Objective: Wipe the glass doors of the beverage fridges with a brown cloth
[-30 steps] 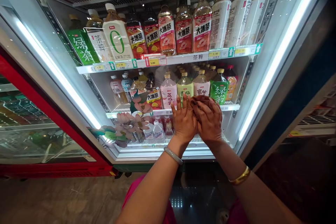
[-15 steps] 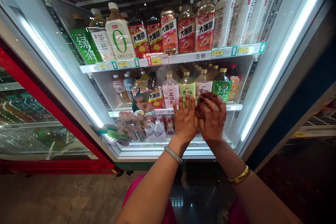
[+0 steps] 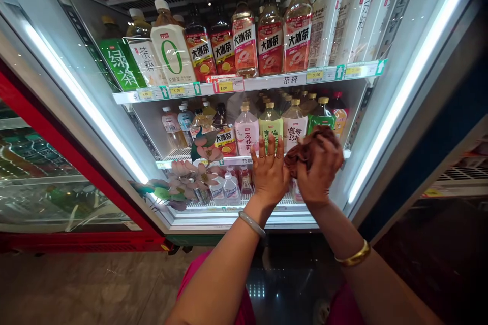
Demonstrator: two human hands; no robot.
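Cloth (image 3: pixel 298 157), brown and bunched, in the right hand (image 3: pixel 321 176) and apparently pressed to the glass door (image 3: pixel 301 217) of a lit drinks cooler, level with the front edge of the middle shelf (image 3: pixel 183 163) and in front of the bottles (image 3: pixel 295 127) there. Right fingers clamped on the folds, slightly blurred. Left hand (image 3: pixel 270 177) palm forward, fingers a little apart, seemingly resting on the same glass just beside the cloth, with nothing in its grasp; contact between left hand and cloth hard to tell. Judging from the pose, wiping of the glass in mid-course: begun, not finished, with the cloth in use and not yet put down. Amount already done impossible to say: no clear line between wiped and unwiped glass, and shine from the lights confusing any streak. Possibly left over: stretches away from the cloth, such as the part in front of the top shelf (image 3: pixel 267 81) and the patch around the flower sticker (image 3: pixel 192 177) on the left, though without any sign of being cleaned or uncleaned. Inside, bottles upright in rows behind the glass, out of reach of both hands. To the left, just beside, a red cooler (image 3: pixel 76 241).
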